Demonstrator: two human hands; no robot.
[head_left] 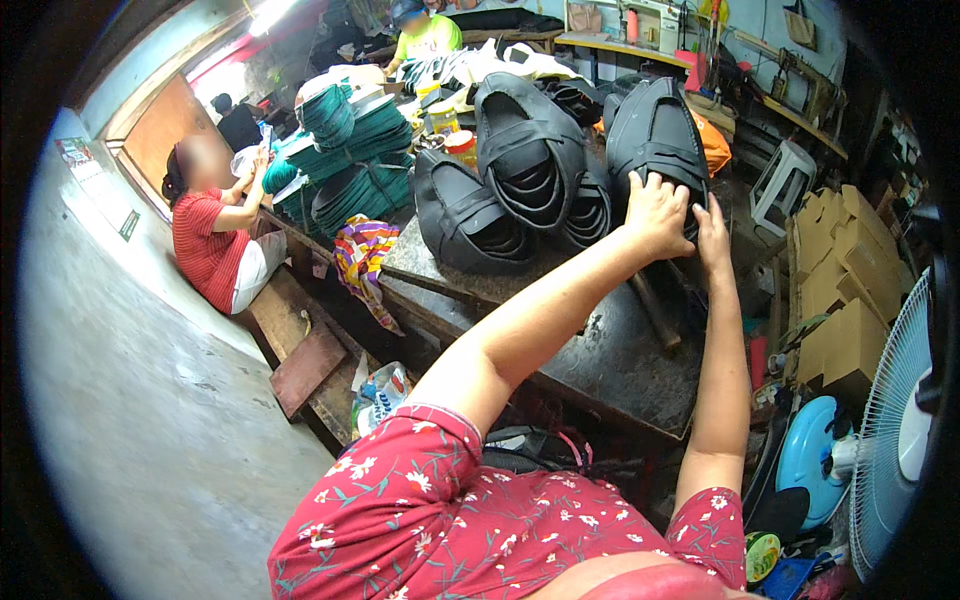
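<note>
Black shoe-upper stack (655, 135) points lengthwise away, just ahead; left grip (657, 216) curls on its near end, can't tell if pinching, right grip (713, 236) straight-fingered alongside.

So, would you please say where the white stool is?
The white stool is at the head view's upper right, just beyond the cardboard boxes.

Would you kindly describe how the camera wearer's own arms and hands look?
The short, red fabric sleeves carry white flowers and green leaves. Both forearms are uncovered; the left hand and right hand wear no gloves, and no watch or bracelet shows.
</note>
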